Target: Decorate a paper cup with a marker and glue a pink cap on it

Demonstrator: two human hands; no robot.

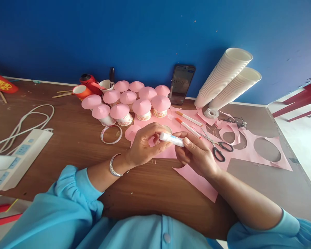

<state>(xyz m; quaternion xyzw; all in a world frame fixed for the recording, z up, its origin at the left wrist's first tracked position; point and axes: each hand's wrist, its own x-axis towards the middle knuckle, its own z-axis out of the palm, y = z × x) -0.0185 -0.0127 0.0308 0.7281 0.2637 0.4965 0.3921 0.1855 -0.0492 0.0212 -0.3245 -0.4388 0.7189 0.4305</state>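
Observation:
A white glue stick [172, 139] with blue print lies level between my two hands above the table. My left hand [147, 143] grips its left end with thumb and fingers. Its right end is pinched in my right hand [197, 152]. Just below and behind them spreads pink paper [155, 154], where a small pale ring [167, 129] is partly hidden by my fingers. Several small paper cups with pink cone tops [141, 108] stand behind my hands. Left of them lies a white paper ring [111, 134]. A pink paper piece [132, 132] rests beside my left hand.
Right of my hands lie scissors [219, 154], two markers [188, 118], a tape roll [211, 113] and cut paper scraps [268, 149]. Tall cup stacks [224, 77] and a phone [182, 84] lean on the blue wall. A power strip [23, 155] with cable is at left.

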